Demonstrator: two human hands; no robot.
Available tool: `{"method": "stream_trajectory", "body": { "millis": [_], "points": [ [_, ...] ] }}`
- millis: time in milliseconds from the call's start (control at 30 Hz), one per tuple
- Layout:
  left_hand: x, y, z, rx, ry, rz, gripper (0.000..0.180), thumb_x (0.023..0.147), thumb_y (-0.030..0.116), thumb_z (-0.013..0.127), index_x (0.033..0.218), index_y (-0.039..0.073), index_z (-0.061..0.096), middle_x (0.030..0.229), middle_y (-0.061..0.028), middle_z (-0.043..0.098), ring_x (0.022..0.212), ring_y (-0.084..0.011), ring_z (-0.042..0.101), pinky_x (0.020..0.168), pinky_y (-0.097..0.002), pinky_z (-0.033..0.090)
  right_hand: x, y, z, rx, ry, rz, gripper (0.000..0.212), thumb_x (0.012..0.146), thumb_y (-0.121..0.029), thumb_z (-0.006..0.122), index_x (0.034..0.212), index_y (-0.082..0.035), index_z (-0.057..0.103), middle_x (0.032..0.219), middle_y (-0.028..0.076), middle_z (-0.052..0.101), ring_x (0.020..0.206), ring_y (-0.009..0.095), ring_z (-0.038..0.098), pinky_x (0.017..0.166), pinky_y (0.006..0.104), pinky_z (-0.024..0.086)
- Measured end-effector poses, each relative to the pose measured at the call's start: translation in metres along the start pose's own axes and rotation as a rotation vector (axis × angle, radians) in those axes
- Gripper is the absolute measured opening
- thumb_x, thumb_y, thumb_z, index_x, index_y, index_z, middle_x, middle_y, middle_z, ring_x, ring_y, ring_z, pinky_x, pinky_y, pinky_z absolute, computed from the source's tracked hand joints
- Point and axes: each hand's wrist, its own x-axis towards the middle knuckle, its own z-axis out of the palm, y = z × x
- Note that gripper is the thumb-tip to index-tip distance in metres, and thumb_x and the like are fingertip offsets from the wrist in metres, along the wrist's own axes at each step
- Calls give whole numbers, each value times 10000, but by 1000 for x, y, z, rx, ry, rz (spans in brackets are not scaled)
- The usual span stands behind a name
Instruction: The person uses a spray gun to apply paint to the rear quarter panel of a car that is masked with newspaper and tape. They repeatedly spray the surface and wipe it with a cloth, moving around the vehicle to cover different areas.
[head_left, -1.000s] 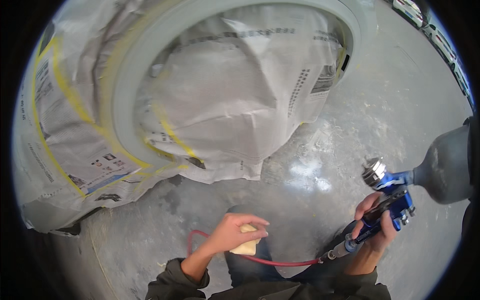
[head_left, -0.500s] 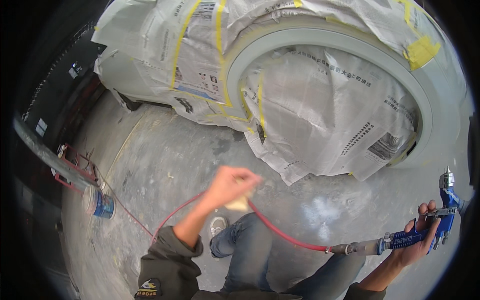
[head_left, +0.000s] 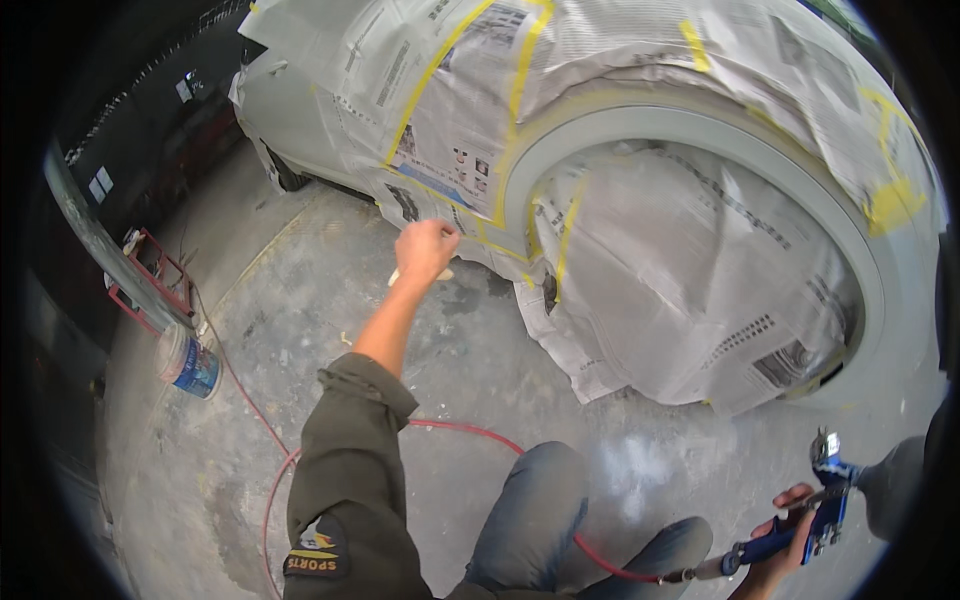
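Observation:
My left hand (head_left: 425, 252) is closed and reaches forward, near the lower edge of the papered panel. It grips a pale cream cloth (head_left: 445, 276), mostly covered by the hand. In my right hand (head_left: 797, 527), at the lower right, is a blue spray gun (head_left: 826, 512) with a silver nozzle head. A grey cup (head_left: 893, 490) sits at the gun's side. From the handle's fitting a red air hose (head_left: 622, 571) runs away to the left. Ahead stands a pale car body with a bare wheel arch (head_left: 640, 122) framed by masking paper (head_left: 690, 260) and yellow tape (head_left: 893, 206).
The red hose trails over the grey concrete floor (head_left: 280, 330), under my left arm. At the left stand a paint bucket (head_left: 190, 362), a red metal frame (head_left: 160, 270) and a slanting grey post (head_left: 105, 235). My bent knees (head_left: 535, 500) are close below.
My left hand has moved forward and slightly left with the cloth, toward the papered panel. My right hand and the spray gun sit lower in view. The view itself has shifted.

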Motion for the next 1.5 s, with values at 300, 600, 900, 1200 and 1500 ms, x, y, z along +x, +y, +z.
{"method": "stream_trajectory", "body": {
  "millis": [300, 600, 900, 1200, 1500],
  "points": [
    [71, -20, 127, -86, -52, 40, 198, 755, 298, 709, 835, 121, 750, 731, -133, 687, 730, -328, 667, 672, -416, 527, 2, 2, 52, -161, 120, 1, 427, 934, -401, 572, 1012, 16, 525, 971, 165, 597, 553, 159, 536, 422, 216, 445],
    [83, -35, 164, -196, -5, 126, 194, 759, 300, 726, 827, 119, 751, 715, -115, 689, 692, -304, 670, 649, -389, 528, 9, 9, 43, -407, 136, 73, 435, 954, -408, 517, 1104, -1, 477, 965, 117, 546, 514, 145, 555, 378, 192, 469],
    [96, -28, 150, -288, -69, 166, 184, 743, 268, 734, 813, 98, 749, 707, -119, 688, 682, -304, 669, 651, -388, 528, 0, 0, 83, -189, 107, 25, 465, 918, -430, 594, 1078, 3, 538, 978, 151, 611, 574, 157, 558, 432, 224, 461],
    [108, -7, 117, -290, -11, 226, 162, 712, 224, 725, 799, 88, 748, 714, -124, 690, 682, -305, 673, 657, -390, 535, 0, -1, 70, -176, -11, 13, 457, 937, -436, 563, 1101, -11, 526, 1013, 148, 606, 538, 147, 551, 437, 217, 464],
    [125, 16, 73, -246, 18, 312, 184, 738, 223, 740, 835, 66, 744, 739, -109, 702, 694, -264, 690, 661, -332, 535, -1, -1, 59, -99, -26, -3, 460, 941, -439, 553, 1103, -9, 529, 1035, 167, 597, 526, 159, 560, 434, 226, 461]
  ]
}}
